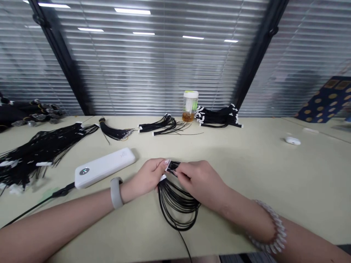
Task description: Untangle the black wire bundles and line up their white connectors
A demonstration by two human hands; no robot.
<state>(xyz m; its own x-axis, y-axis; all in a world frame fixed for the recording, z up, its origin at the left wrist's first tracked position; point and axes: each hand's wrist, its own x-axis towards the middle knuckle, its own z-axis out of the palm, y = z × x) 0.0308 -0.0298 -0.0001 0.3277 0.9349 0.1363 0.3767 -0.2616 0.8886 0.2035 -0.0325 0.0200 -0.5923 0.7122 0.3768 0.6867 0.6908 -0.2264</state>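
A black wire harness (179, 204) hangs in a loop between my two hands, near the front of the table. My left hand (152, 174) pinches its white connectors, one of them showing at the thumb tip and another just below. The fingers of my right hand (201, 180) are closed around the black wires a little to the right of the upper connector. Where the wires run under my right palm is hidden. One loose wire trails down from the loop toward the table's front edge.
A white power bank (105, 167) with a cable lies left of my hands. Black harnesses (46, 149) spread at the far left; further bundles (161, 124) and a stack (219, 116) lie at the back. A lidded jar (190, 106) stands there. A white earbud case (293, 140) lies right.
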